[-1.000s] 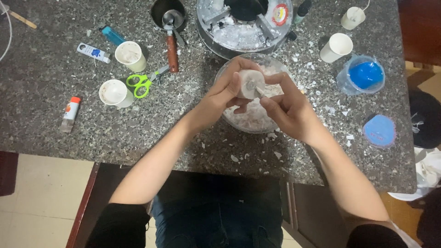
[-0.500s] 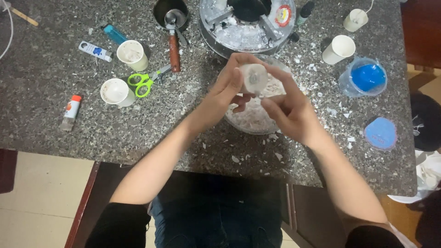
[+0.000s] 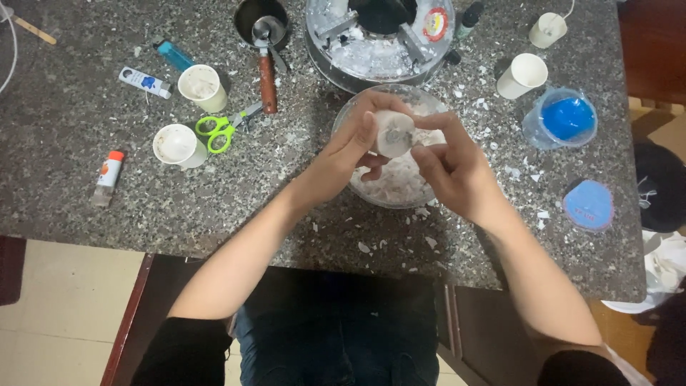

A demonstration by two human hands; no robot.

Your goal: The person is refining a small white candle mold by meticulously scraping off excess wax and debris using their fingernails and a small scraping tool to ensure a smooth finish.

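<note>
Forearms reach up from your lap over the speckled table, whose near edge is strewn with white flakes. Your left hand and right hand meet above a clear bowl of white pieces. Between them sits a small white cup, held on its side: your left fingers curl around its left wall, and your right fingers pinch its right rim. Left of the bowl lie green scissors between two white cups. To the right stands a blue-filled container. Beyond the bowl sits a large round pot.
</note>
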